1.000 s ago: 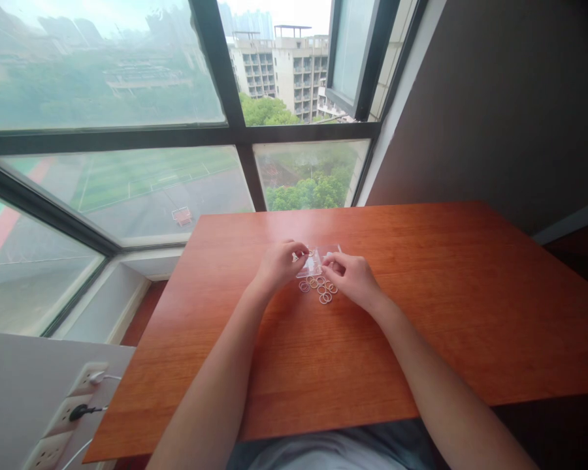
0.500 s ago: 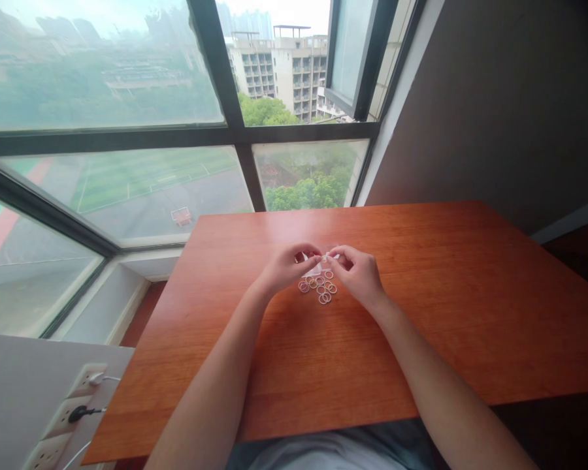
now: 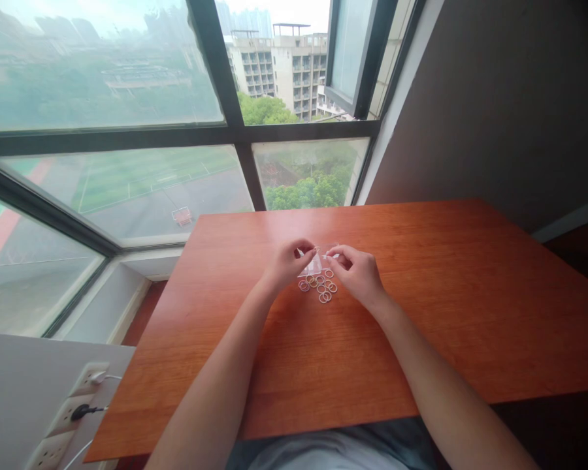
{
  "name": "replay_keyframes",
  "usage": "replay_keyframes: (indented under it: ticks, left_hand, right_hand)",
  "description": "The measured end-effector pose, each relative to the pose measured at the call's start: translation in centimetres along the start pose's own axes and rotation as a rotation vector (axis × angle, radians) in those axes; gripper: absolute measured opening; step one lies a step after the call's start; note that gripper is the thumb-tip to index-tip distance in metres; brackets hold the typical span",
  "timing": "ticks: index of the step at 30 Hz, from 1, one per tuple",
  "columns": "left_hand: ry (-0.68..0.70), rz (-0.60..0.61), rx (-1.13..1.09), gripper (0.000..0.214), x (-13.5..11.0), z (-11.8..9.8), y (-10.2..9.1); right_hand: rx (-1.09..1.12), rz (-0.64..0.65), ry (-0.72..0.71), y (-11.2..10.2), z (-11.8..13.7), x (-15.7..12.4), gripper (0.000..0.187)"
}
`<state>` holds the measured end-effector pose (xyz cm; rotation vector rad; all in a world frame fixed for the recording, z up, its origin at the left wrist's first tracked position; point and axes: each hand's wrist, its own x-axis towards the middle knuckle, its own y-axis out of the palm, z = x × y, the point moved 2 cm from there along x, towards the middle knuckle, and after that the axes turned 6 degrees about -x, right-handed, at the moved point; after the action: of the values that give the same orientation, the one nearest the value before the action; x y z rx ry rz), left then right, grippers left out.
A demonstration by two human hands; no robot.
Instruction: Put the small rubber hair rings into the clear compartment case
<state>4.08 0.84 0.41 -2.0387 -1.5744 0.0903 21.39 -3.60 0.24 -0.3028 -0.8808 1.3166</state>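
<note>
Several small pale rings [image 3: 325, 297], like thin hair ties, lie loosely grouped on the wooden table, some overlapping. Just behind them is a clear plastic box [image 3: 313, 266], partly hidden by my hands. Above its left side, my left hand [image 3: 294, 261] is closed in a pinch, with something tiny and pale at the fingertips. My right hand [image 3: 353, 269] pinches a small whitish piece [image 3: 325, 255] between thumb and forefinger, too small to name. A narrow gap separates the two sets of fingertips.
The reddish-brown table [image 3: 445, 313] reaches to a large window [image 3: 240, 134] with dark frames. Below the table's left edge, wall sockets [image 3: 73, 411] hold a white and a black plug. A grey wall [image 3: 480, 117] rises at the right.
My fingertips, almost together before around a small pale thing, have drawn apart. The left hand has shifted slightly left and up; the right hand and the rings stay nearly where they were.
</note>
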Motion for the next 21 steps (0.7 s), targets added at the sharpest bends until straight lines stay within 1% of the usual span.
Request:
replay_keyframes:
  ticks: [3,5,9,14,18,21]
  left_hand:
    - [-0.025,-0.084,0.077,0.016,0.16,0.67,-0.57]
    - [-0.03,-0.107,0.132,0.014,0.22,0.99,-0.81]
    - [-0.019,-0.102,0.173,0.014,0.35,1.12,-0.81]
    - [-0.004,-0.124,0.179,0.016,0.46,0.91,-0.69]
    - [0.008,-0.103,0.187,0.016,0.41,0.81,-0.73]
    - [0.006,-0.109,0.194,0.016,0.34,0.78,-0.88]
  right_hand:
    - [-0.011,0.013,-0.011,0.11,-0.05,-0.03,0.016]
    - [-0.023,0.025,-0.012,0.17,-0.08,-0.04,0.017]
    - [-0.043,0.039,-0.021,0.25,-0.11,-0.04,0.017]
    - [-0.038,0.052,-0.036,0.38,-0.19,-0.06,0.016]
    - [-0.051,0.074,-0.034,0.44,-0.22,-0.12,0.016]
    - [-0.07,0.097,-0.035,0.47,-0.22,-0.12,0.015]
